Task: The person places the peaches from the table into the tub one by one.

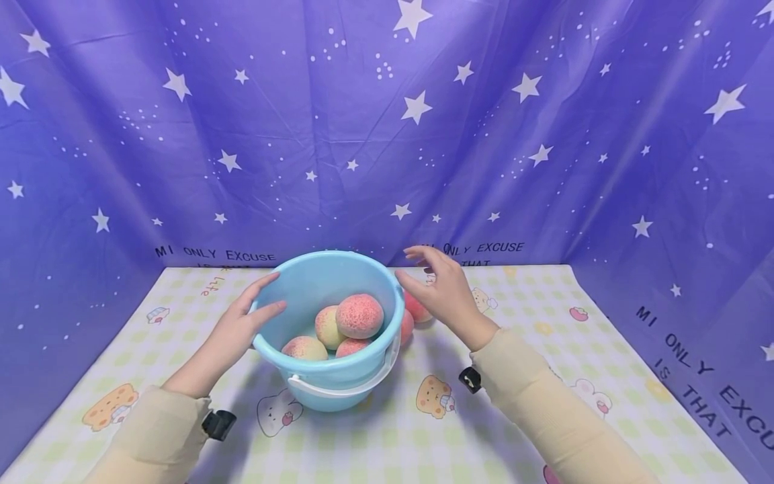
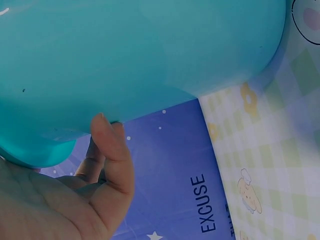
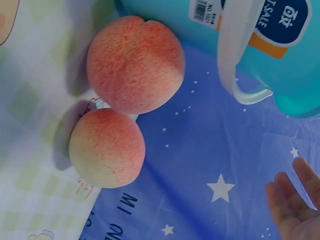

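A light blue bucket (image 1: 326, 393) with a white handle stands on the table, its mouth tipped toward me. Several pink and yellow peaches (image 1: 359, 316) lie inside it. My left hand (image 1: 232, 329) holds the bucket's left rim, thumb over the edge; in the left wrist view, curled fingers (image 2: 112, 150) meet the outer wall. My right hand (image 1: 444, 292) hovers by the right rim, fingers spread and holding nothing. Under it, two more peaches sit on the table beside the bucket: a larger peach (image 3: 135, 65) and a smaller peach (image 3: 107, 147).
A pale checked tablecloth (image 1: 508, 403) with cartoon prints covers the table. Purple curtains (image 1: 363, 134) with white stars rise behind the table and along both sides. A printed label (image 3: 280, 20) is on the bucket's outer wall, partly behind the handle.
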